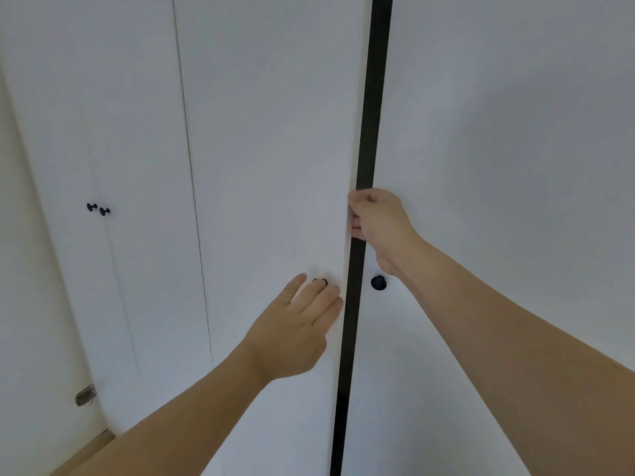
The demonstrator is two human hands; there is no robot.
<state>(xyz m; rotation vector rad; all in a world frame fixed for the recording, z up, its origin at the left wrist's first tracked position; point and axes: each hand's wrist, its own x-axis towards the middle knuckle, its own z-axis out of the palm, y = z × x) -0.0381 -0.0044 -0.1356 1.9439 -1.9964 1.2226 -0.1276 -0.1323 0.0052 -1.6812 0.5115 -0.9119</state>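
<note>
Two tall white wardrobe doors stand in front of me with a narrow dark gap (369,97) between them. The left door (271,149) is slightly ajar. My right hand (378,221) curls its fingers round that door's free edge, above the knobs. My left hand (295,324) lies against the left door's face with its fingers over a small black knob (323,282), which is mostly covered. The right door (498,166) carries a round black knob (378,282), untouched, just below my right wrist.
Further left is another pair of white doors with two small black knobs (98,209). A metal door stop or hinge piece (85,395) sits low at the left, and a strip of wooden floor (86,451) shows in the bottom left corner.
</note>
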